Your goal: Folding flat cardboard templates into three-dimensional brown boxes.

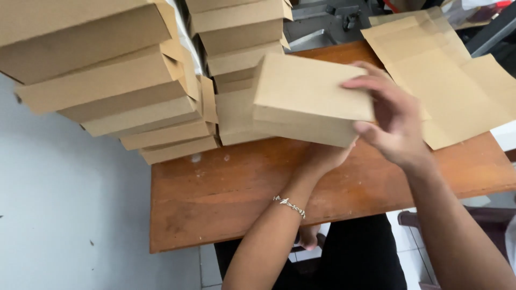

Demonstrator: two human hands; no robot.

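I hold a folded brown cardboard box (pixel 306 99) above a wooden table (pixel 226 188). My left hand (pixel 322 157), with a thin bracelet on the wrist, supports the box from underneath and is mostly hidden by it. My right hand (pixel 392 123) grips the box's right end, fingers over the top and thumb on the side. The box hangs next to a stack of similar boxes (pixel 242 48) at the back of the table.
A taller, leaning stack of the same brown boxes (pixel 107 80) fills the left side. Flat unfolded cardboard sheets (pixel 451 80) lie on the table's right. A metal machine part (pixel 328 21) shows behind. A white wall is at the left, tiled floor below.
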